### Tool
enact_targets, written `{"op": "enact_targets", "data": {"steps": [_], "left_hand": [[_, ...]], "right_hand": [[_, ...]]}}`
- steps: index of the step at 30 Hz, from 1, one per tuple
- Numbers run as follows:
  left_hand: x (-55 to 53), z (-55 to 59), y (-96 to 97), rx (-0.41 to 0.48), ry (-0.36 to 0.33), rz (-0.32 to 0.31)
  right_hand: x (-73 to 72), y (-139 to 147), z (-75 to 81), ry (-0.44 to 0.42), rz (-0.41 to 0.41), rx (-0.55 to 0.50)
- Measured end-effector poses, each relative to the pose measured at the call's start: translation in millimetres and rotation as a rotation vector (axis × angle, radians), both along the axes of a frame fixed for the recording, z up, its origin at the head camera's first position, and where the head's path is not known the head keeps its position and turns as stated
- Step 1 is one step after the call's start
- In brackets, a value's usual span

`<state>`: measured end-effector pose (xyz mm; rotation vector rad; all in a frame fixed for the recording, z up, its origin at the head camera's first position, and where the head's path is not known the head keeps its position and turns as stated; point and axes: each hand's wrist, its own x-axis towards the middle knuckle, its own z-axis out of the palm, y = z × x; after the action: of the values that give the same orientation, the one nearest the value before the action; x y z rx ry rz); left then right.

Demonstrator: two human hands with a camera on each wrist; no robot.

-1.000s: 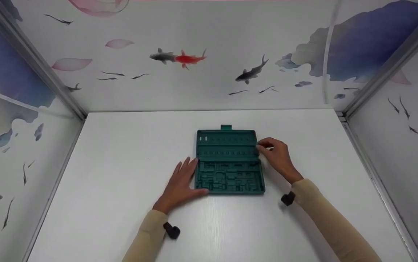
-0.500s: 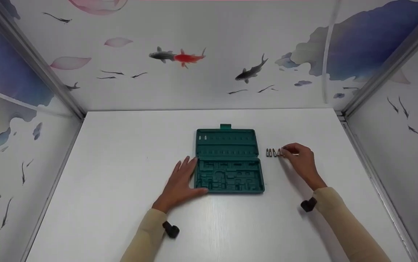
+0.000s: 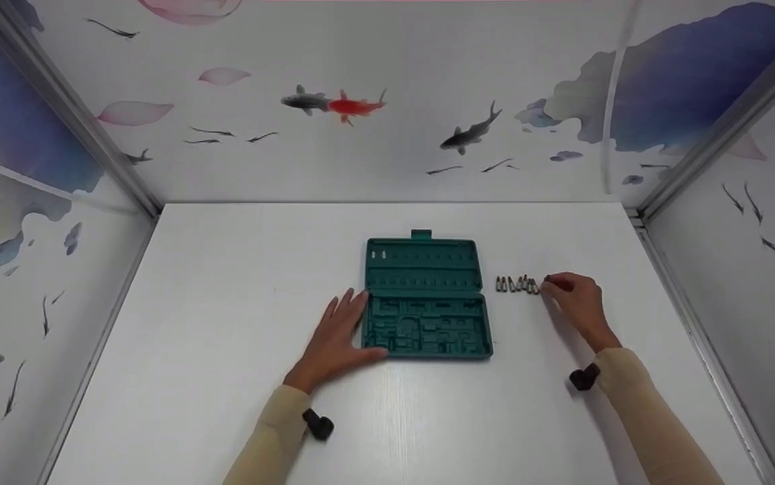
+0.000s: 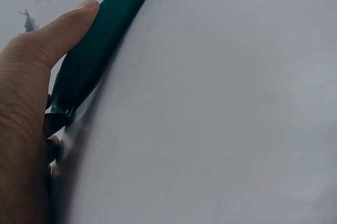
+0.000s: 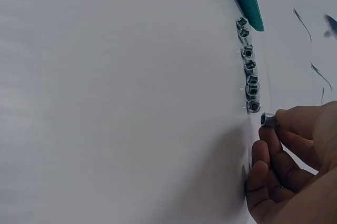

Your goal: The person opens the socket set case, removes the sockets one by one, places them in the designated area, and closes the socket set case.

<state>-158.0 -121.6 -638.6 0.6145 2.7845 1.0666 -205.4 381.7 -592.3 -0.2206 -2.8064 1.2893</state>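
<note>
My right hand [image 3: 577, 304] pinches one small silver metal cylindrical socket [image 5: 268, 119] between thumb and fingers, just beyond the 3 o'clock end of a row of similar sockets [image 5: 250, 65]. The row stands at 3 o'clock from the unfolded dark-green plastic rectangular case [image 3: 422, 274]. My left hand [image 3: 331, 345] rests, fingers extended, against its 8 o'clock corner. Step, as I judge it: lining up sockets. Next move: align this one, then release.

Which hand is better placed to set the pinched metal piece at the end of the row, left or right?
Probably the right hand: it pinches the metal piece beside the end of the row. The left hand touches the green case, on the side away from the row.
</note>
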Motion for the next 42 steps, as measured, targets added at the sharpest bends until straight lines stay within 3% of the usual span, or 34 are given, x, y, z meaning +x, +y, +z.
{"op": "enact_targets", "data": {"steps": [10, 24, 32, 37, 42], "left_hand": [[-0.1, 1.6, 1.7, -0.001, 0.028, 0.001], [0.1, 3.5, 1.6, 0.019, 0.020, -0.007], [-1.5, 5.9, 4.0, 0.012, 0.011, -0.016], [-1.0, 7.3, 3.3, -0.004, 0.023, -0.020], [-0.1, 5.1, 1.9, -0.008, 0.022, -0.018]], "right_hand": [[-4.9, -4, 2.3, -0.061, 0.024, 0.045], [-7.8, -7, 0.8, -0.014, 0.007, 0.066], [-3.8, -12, 8.5, 0.026, -0.006, 0.050], [-3.9, -31, 13.2, 0.094, 0.068, 0.048], [-3.4, -61, 15.4, 0.088, 0.158, 0.024]]}}
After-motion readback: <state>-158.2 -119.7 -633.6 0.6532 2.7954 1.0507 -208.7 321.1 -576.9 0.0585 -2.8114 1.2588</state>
